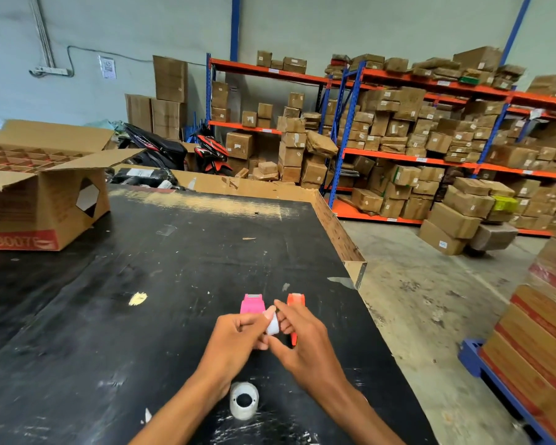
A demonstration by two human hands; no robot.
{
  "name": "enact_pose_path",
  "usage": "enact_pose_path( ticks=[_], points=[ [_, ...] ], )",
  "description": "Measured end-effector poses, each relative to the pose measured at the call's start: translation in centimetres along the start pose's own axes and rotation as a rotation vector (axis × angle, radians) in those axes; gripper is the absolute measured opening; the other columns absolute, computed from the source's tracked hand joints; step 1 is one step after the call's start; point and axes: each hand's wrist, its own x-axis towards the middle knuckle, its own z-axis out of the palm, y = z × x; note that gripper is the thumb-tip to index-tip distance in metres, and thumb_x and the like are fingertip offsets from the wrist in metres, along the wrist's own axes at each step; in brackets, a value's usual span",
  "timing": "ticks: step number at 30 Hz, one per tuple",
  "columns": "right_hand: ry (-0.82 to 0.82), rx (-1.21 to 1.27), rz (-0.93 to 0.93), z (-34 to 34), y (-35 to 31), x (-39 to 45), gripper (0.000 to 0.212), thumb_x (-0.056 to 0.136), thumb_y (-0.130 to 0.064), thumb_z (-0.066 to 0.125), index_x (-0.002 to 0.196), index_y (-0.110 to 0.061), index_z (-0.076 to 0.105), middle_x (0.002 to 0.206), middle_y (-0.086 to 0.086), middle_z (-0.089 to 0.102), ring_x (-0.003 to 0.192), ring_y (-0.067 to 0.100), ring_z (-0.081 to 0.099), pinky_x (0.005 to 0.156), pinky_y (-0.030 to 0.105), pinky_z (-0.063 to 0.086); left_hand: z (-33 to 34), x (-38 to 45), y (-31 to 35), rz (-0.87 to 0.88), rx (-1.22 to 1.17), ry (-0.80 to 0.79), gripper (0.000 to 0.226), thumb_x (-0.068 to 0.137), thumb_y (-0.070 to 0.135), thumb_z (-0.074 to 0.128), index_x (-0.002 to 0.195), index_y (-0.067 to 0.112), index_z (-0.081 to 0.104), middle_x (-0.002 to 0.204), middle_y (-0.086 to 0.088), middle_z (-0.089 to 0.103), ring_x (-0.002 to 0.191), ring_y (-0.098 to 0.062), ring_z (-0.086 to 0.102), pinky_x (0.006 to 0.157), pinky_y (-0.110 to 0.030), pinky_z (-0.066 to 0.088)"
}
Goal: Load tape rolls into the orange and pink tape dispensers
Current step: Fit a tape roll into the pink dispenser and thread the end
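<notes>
Dispensers behind hands, on table

Both forearms reaching forward, left hand and right hand meeting, fingertips pinched together

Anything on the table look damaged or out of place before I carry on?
The black table top is badly scuffed, with worn patches along its far edge and stray tape scraps stuck on it. The open cardboard box at far left has a hole torn in its side.
</notes>
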Motion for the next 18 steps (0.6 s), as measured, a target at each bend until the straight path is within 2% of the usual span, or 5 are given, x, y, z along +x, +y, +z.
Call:
enact_pose_path(
  ticks=[6, 9, 12, 15, 18],
  points=[
    [0.121, 0.126, 0.039, 0.2, -0.4, -2.1, 0.038, 0.077, -0.015, 0.073, 0.110, -0.031, 0.065, 0.085, -0.009, 0.067, 0.079, 0.002, 0.054, 0.070, 0.011, 0.043, 0.6, -1.1, -0.7, -0.054, -0.176, -0.047, 0.038, 0.084, 0.033, 0.065, 0.082, -0.004, 0.076, 0.099, -0.036, 0.068, 0.085, -0.023, 0.063, 0.090, -0.035, 0.053],
    [0.102, 0.140, 0.054, 0.1, -0.3, -2.7, 0.051, 0.078, -0.016, 0.074, 0.118, -0.043, 0.059, 0.080, -0.017, 0.066, 0.077, 0.000, 0.053, 0.069, 0.009, 0.042, 0.4, -1.3, -1.3, -0.099, -0.208, -0.073, 0.047, 0.081, 0.037, 0.065, 0.078, -0.010, 0.072, 0.096, -0.031, 0.072, 0.085, -0.020, 0.068, 0.074, -0.021, 0.058],
    [0.090, 0.119, 0.018, -0.9, -0.2, -2.6, 0.061, 0.077, -0.014, 0.075, 0.113, -0.054, 0.048, 0.069, -0.035, 0.061, 0.067, -0.001, 0.052, 0.064, 0.011, 0.044, 0.3, -1.4, -1.8, -0.195, -0.316, -0.103, 0.046, 0.090, 0.027, 0.060, 0.097, -0.018, 0.067, 0.086, -0.020, 0.074, 0.069, -0.011, 0.069, 0.065, -0.016, 0.059],
    [0.107, 0.105, -0.006, -1.4, 0.0, -2.8, 0.050, 0.074, -0.016, 0.077, 0.115, -0.038, 0.059, 0.069, -0.038, 0.060, 0.068, 0.001, 0.059, 0.066, 0.015, 0.050, -0.3, -1.4, -1.9, -0.241, -0.408, -0.119, 0.029, 0.090, 0.012, 0.058, 0.104, -0.010, 0.069, 0.084, -0.018, 0.074, 0.069, -0.012, 0.073, 0.070, -0.017, 0.060],
    [0.062, -0.024, -0.001, -1.8, 1.0, -3.4, 0.026, 0.076, -0.022, 0.074, 0.102, -0.021, 0.071, 0.081, -0.022, 0.066, 0.074, 0.003, 0.059, 0.069, 0.019, 0.050, -1.0, -1.6, -1.8, -0.241, -0.402, -0.068, 0.020, 0.089, 0.001, 0.058, 0.102, -0.009, 0.069, 0.092, -0.022, 0.073, 0.071, -0.015, 0.075, 0.071, -0.017, 0.061]
  ],
)
